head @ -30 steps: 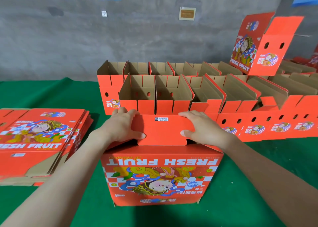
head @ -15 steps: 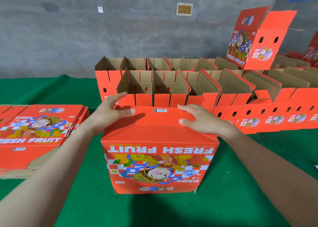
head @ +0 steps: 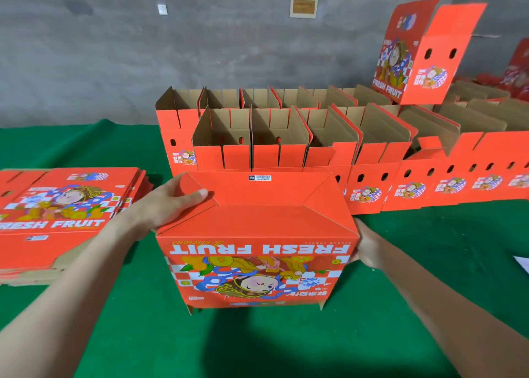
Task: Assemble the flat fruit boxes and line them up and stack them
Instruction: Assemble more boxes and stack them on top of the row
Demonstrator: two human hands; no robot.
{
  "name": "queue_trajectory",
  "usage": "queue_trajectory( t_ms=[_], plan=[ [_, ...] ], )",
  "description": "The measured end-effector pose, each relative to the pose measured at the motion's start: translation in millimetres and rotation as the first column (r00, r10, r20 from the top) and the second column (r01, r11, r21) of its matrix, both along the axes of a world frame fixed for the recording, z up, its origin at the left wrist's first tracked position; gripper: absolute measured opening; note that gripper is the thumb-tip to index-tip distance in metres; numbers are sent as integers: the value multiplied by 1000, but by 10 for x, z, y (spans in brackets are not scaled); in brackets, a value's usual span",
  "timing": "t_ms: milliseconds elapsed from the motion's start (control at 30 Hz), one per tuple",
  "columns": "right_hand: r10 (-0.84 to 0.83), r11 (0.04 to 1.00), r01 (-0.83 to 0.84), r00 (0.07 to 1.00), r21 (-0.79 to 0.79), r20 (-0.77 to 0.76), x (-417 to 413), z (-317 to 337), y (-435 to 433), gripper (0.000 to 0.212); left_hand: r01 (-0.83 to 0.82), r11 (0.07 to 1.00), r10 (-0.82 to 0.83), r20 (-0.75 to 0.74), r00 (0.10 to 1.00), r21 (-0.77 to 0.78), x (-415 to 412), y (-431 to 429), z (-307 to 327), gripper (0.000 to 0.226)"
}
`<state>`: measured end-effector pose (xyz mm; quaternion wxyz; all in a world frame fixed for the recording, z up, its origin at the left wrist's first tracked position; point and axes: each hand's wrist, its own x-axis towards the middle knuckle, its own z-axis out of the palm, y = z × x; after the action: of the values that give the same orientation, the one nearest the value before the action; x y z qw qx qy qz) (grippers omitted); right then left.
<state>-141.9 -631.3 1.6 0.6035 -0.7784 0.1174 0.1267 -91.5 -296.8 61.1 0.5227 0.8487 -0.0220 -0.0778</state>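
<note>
A red fruit box (head: 257,234) stands upside down on the green table in front of me, its "FRESH FRUIT" print inverted and its bottom flaps folded flat on top. My left hand (head: 169,206) lies on the box's top left corner, thumb pressing the left flap. My right hand (head: 363,246) is against the box's right side, mostly hidden behind its edge. A pile of flat unfolded boxes (head: 57,217) lies at the left. Assembled open boxes (head: 286,145) stand in two rows behind.
One more assembled box (head: 420,54) sits tilted on top of the rows at the back right. The green table cloth (head: 257,343) stretches toward me. A grey wall closes the back. A white sheet (head: 522,266) shows at the right edge.
The bottom flaps went from being pressed in to lying flat. My right hand slid off the top down to the box's right side; my left hand shifted to the left corner.
</note>
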Motion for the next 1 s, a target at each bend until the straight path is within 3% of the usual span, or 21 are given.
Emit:
queue_trajectory(
  t_ms=[133,233,400,467,567,700,867,1000],
  plan=[
    [83,994,-77,994,-82,75,-122,217,-219,32,45,992,-38,70,997,-115,-130,35,127,49],
    [142,986,-139,990,-88,23,-170,358,-298,49,-6,988,30,150,988,-156,-203,57,194,58],
    [111,990,-116,992,-81,-56,-194,364,-256,84,-117,987,146,312,939,-110,-269,77,109,46],
    [148,985,-153,987,-79,-61,-216,360,-245,87,-136,976,181,291,939,-169,-247,111,39,42],
    [159,985,-161,987,-65,-35,-260,402,-227,74,-206,940,255,158,954,-272,-195,167,-39,27],
    [185,982,-179,976,-55,114,-281,559,-134,74,-256,903,259,-38,965,-345,-157,286,-44,11],
    [168,984,-177,905,-12,390,-287,799,-14,66,-222,876,214,-68,975,-428,-144,454,-24,27],
    [193,981,-154,809,-116,555,-301,1008,55,76,-210,754,166,-128,978,-623,-170,442,-153,38]
  ],
)
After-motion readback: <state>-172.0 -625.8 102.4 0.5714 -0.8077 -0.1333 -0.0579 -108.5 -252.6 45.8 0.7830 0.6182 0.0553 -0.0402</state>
